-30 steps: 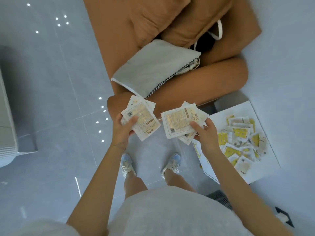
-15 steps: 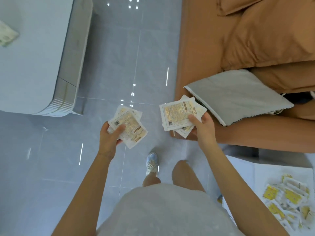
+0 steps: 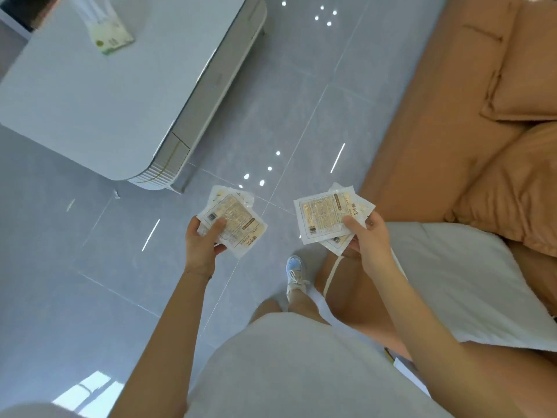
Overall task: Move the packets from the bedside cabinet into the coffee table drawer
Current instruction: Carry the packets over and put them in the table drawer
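From the head camera, looking down, my left hand [image 3: 202, 243] pinches a small fanned stack of flat white plastic packets with pale yellow printed labels [image 3: 232, 220], thumb pressed on the top one and fingers curled underneath. My right hand [image 3: 366, 241] grips a second fan of the same white and yellow packets [image 3: 327, 215], thumb on the upper face near the lower right corner, the rest of the fingers hidden behind. The two bundles are apart, held level in front of me above the glossy grey tiled floor [image 3: 271, 95].

Ahead and to my left stands the pale grey coffee table with a rounded corner and ribbed side [image 3: 99, 104]; its nearest corner is near my left-hand packets. I cannot make out an open drawer on it. A small white and green pouch [image 3: 111, 34] lies on the tabletop towards the far end.

To my right runs an orange-brown fabric sofa [image 3: 437, 131] with a matching cushion [image 3: 524, 70]. A light grey flat cushion [image 3: 470, 285] lies on the seat just beside my right forearm. Below, one white sneaker [image 3: 296, 274] stands on the tiles.
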